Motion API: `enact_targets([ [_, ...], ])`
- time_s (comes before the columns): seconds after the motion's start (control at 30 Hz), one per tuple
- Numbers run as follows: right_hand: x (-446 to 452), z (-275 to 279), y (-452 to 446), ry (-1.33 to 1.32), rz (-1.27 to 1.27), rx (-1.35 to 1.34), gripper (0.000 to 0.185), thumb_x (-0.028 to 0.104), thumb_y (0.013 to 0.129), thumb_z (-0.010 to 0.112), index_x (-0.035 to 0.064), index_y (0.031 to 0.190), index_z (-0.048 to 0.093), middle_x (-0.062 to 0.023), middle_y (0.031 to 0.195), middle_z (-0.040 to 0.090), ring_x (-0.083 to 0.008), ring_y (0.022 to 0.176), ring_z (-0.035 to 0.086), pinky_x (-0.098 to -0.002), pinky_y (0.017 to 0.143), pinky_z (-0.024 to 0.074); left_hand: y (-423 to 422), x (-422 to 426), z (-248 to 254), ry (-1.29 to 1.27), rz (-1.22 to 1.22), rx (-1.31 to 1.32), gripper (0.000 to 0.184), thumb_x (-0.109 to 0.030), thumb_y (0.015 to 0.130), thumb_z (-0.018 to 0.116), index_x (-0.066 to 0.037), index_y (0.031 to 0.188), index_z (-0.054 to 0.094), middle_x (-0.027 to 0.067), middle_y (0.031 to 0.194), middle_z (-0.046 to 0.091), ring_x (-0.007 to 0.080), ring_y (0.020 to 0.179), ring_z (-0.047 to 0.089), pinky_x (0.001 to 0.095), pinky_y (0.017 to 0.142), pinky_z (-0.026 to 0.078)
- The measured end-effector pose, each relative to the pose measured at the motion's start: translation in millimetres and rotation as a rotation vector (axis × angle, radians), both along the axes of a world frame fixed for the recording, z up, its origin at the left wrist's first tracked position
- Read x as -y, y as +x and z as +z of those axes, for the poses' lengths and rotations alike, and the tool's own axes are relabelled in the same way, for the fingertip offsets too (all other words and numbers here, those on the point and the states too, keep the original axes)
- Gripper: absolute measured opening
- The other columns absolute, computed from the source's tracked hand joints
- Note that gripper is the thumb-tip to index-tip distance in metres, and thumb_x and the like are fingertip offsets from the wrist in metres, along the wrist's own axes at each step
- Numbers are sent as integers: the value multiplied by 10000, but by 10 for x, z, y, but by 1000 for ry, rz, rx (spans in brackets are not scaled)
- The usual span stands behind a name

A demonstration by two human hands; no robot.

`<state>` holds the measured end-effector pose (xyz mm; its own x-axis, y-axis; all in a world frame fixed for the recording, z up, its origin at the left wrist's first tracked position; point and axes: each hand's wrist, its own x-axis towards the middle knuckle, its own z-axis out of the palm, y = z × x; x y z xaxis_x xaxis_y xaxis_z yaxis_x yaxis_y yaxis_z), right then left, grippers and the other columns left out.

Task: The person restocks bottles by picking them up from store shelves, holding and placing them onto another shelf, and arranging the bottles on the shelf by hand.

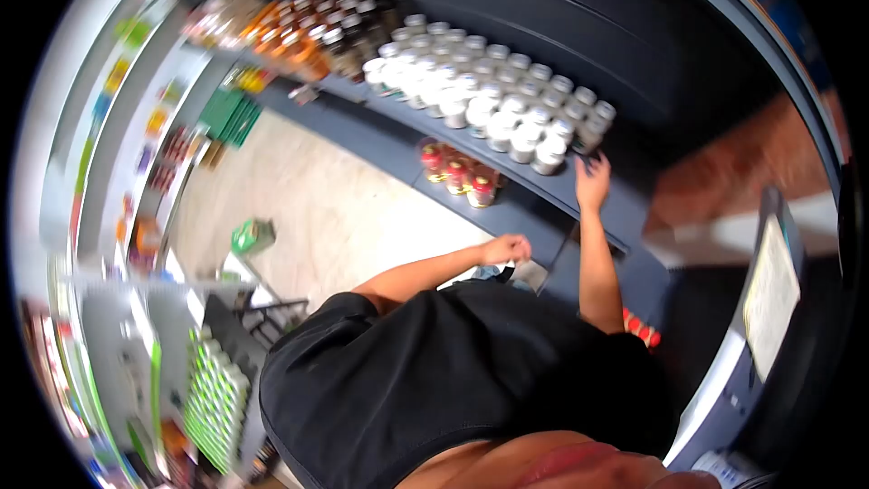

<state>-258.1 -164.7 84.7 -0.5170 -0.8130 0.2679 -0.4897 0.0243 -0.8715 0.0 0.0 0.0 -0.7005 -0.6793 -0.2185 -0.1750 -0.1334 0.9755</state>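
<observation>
My right hand [593, 183] reaches to the right end of the block of white jars [480, 110] on a dark shelf. Its fingers are apart, beside the jars at that end; no jar is visibly in its grasp. In front of my waist, my left hand [505, 249] is held with curled fingers, and nothing shows in it. The jars stand upright in several close rows and have pale lids. Motion blur smears their labels.
Orange and dark jars [317, 32] stand farther left on the same dark shelf [625, 208]. Red-topped containers [457, 177] sit on the lower level. Other shelving [100, 127] lines the left side. A green object [253, 235] lies on the pale floor [308, 181].
</observation>
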Motion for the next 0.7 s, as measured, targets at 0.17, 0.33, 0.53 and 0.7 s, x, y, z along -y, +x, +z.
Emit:
enact_targets([
  [0.17, -856, -23, 269, -232, 40, -276, 211, 111, 842, 675, 9, 1023, 641, -133, 838, 633, -275, 766, 609, -379, 721, 499, 1441, -1143, -1089, -54, 523, 496, 282, -328, 907, 636, -47, 895, 646, 142, 856, 689, 293, 797, 643, 405, 752, 509],
  [0.33, -2070, -1336, 1194, 118, 566, -135, 91, 129, 885, 646, 48, 928, 642, -105, 820, 668, -215, 748, 636, -342, 713, 520, 3622, -4358, -1204, 539, 2078, 786, 162, -179, 943, 591, -62, 873, 678, 70, 803, 697, 203, 729, 633, 360, 685, 514],
  [0.53, -3101, -2020, 745, 1971, 1192, -142, 354, 331, 912, 527, 60, 733, 668, -150, 706, 650, -272, 528, 593, -423, 476, 434, 3230, -6408, -1114, 551, 1922, 807, 192, -159, 949, 533, -46, 841, 644, 99, 768, 701, 207, 724, 659, 375, 693, 527],
  [0.7, -2579, -2382, 935, 1849, 1335, -308, 348, 332, 916, 512, 62, 770, 675, -168, 779, 663, -278, 615, 612, -428, 517, 445, 1941, -6502, -1471, 936, 1886, 413, 238, -213, 919, 537, -83, 818, 709, 95, 792, 719, 214, 745, 679, 371, 702, 543],
])
